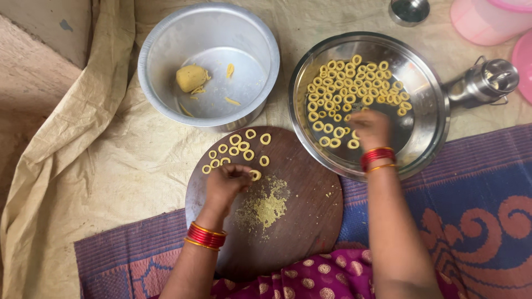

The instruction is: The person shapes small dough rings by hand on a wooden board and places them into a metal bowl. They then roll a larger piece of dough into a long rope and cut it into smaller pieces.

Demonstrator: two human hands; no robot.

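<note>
The left hand (228,182) rests on the round wooden board (299,221) with its fingers curled narrow, the tips pinching a small dough ring (255,175) at the board's middle; the pinch looks like the way to lift so soft a loop without squashing it. Just beyond the knuckles, a loose cluster of finished rings (237,148) lies along the board's far edge, kept apart from one another, probably so they do not stick. To the right of the pinched ring, a patch of yellow crumbs (266,206) is scattered over the wood. The right hand (370,128) reaches into the wide steel plate (432,138), palm down over its near side; it is blurred, so I cannot tell whether its fingers are spread or closed on anything. Many more rings (354,83) are laid out flat across the plate's far half, in a single layer. Red bangles sit on both wrists. Past the board, an aluminium pot (160,61) holds a lump of yellow dough (191,77) and a few scraps, within reach of the left hand. A small steel can (485,82) lies beside the plate, and pink plastic ware (487,19) stands at the far right. Everything sits on a beige cloth (111,166) and a patterned mat (476,210).
</note>
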